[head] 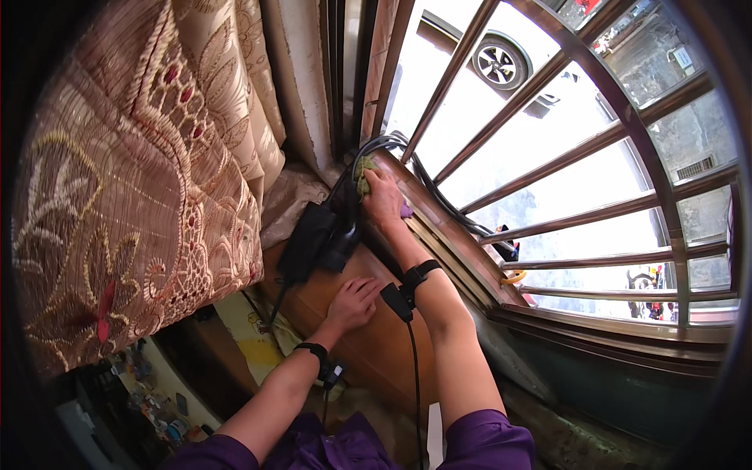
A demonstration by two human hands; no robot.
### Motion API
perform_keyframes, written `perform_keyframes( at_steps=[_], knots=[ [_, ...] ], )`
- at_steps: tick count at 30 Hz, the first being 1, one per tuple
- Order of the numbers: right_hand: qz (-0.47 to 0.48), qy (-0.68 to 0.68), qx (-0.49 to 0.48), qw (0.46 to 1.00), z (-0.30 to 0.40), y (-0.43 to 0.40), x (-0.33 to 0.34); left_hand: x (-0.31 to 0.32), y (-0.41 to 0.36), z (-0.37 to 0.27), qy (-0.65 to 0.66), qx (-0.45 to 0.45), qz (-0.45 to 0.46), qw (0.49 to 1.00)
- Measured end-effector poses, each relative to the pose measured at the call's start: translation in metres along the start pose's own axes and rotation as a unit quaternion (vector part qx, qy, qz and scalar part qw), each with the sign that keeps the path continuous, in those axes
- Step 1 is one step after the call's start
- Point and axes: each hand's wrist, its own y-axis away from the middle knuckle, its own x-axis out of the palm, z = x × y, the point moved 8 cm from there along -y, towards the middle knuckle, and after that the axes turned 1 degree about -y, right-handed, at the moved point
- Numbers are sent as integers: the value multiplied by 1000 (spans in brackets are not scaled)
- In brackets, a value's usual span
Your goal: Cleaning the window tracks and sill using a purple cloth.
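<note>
Near the corner of the window sill, my right hand grips a green cloth and presses it by the window frame. A bit of purple cloth shows beside the wrist. My left hand rests on a brown, smooth-topped surface, its fingers together and nothing seen in it. A black power adapter with a cord lies beyond the left hand. Black cables loop around the corner past the cloth and run along the sill. Both forearms wear black straps with small wired devices.
On the left hangs a patterned, embroidered curtain. Metal window bars curve along the right, above the sliding track. Outside stands a white car, its wheel visible. Small items crowd a surface at lower left.
</note>
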Motion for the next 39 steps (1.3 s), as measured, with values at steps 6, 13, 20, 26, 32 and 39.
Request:
perform_keyframes(
  at_steps=[6, 13, 20, 26, 32, 39],
  knots=[
    [83, -43, -37, 995, 8, 8, 0, 2, 9, 4, -21, 6, 3, 1000],
    [147, 9, -88, 985, 19, -32, 27, 10, 9, -1, 0, 11, -1, 1000],
    [160, 90, -134, 974, 18, -36, 33, 11, 8, -8, -23, 14, -6, 1000],
    [213, 107, -46, 970, -17, 33, -14, 13, 11, -1, -11, 1, 16, 1000],
    [153, 139, 101, 973, -78, 173, -128, 2, 10, -5, -30, 30, 9, 999],
    [-171, -51, 243, 953, -93, 141, -172, 0, 12, -5, -34, 22, 14, 999]
  ],
)
